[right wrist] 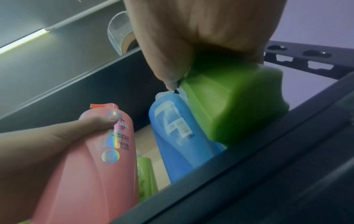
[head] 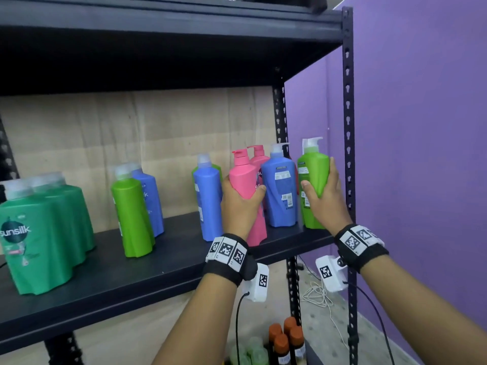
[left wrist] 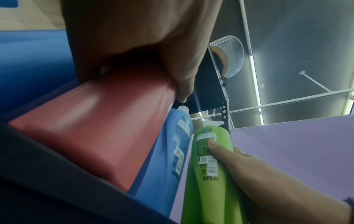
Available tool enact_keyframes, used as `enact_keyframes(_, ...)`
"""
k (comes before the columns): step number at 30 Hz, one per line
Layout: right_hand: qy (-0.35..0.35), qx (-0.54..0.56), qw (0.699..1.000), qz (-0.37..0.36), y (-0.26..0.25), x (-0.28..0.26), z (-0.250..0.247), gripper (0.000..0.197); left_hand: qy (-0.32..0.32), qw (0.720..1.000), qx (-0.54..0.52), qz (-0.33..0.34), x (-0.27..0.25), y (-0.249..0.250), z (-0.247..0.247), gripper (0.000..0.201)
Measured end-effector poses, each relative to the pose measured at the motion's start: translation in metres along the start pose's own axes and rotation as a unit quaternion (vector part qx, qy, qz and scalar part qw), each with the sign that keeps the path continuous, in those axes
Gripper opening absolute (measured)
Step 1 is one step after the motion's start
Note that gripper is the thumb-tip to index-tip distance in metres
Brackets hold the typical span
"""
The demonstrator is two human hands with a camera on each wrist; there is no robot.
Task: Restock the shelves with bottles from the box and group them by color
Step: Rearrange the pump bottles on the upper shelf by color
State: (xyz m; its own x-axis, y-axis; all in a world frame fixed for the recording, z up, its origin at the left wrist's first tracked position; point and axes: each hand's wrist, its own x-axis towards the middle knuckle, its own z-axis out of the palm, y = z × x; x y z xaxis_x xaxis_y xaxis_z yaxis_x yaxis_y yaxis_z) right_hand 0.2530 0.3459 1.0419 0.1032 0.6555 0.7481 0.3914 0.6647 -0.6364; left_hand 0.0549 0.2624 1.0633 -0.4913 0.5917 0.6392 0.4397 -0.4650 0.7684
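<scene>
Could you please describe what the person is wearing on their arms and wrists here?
Both forearms are bare, with no sleeves showing. Each wrist carries a black fabric band: the left wristband and the right wristband are each covered with white squares printed with black-and-white coded markers. Under each wrist hangs a small white camera box bearing another marker, with a thin black cable trailing downward.

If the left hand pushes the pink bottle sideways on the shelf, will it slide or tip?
The pink bottle is tall and narrow, so it would probably tip. Its smooth plastic may be slippery in the left hand.
</scene>
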Motion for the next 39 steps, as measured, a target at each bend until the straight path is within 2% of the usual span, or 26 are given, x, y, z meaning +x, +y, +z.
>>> enact_keyframes(6,-0.038,0.015,0.999,0.013,0.016,0.018,0.012,0.086,-0.021,0.999,-0.001,-0.029,0.02,-0.009,0.011,0.068)
enact_keyframes(13,-0.038,-0.062,0.996,0.044,0.018,0.027,0.021,0.083,-0.039,0.998,0.02,-0.048,0.039,-0.018,0.02,0.076)
enact_keyframes(20,-0.058,-0.046,0.995,0.063,0.016,0.034,0.021,0.084,-0.07,0.994,0.051,-0.062,0.046,-0.017,0.018,0.081)
enact_keyframes(27,-0.068,-0.035,0.994,0.072,0.011,0.031,0.011,0.083,-0.074,0.988,0.107,-0.083,0.034,-0.008,0.017,0.08)
enact_keyframes(30,-0.042,-0.04,0.995,0.083,0.007,0.026,0.005,0.073,-0.081,0.984,0.146,-0.055,0.027,-0.004,0.004,0.064)
enact_keyframes(32,0.009,-0.061,0.997,0.036,0.004,0.024,0.0,0.057,-0.067,0.985,0.155,-0.018,0.021,-0.001,-0.006,0.043)
enact_keyframes(34,0.042,-0.074,0.996,-0.023,-0.002,0.021,-0.006,0.042,-0.045,0.985,0.165,0.013,0.014,0.001,-0.016,0.032)
enact_keyframes(37,-0.002,-0.094,0.993,-0.071,-0.02,0.018,-0.007,0.021,0.009,0.983,0.17,0.065,0.006,0.004,-0.031,0.023)
enact_keyframes(39,-0.033,-0.115,0.987,-0.103,-0.031,0.019,-0.004,0.016,0.046,0.978,0.177,0.102,0.005,0.007,-0.039,0.019)
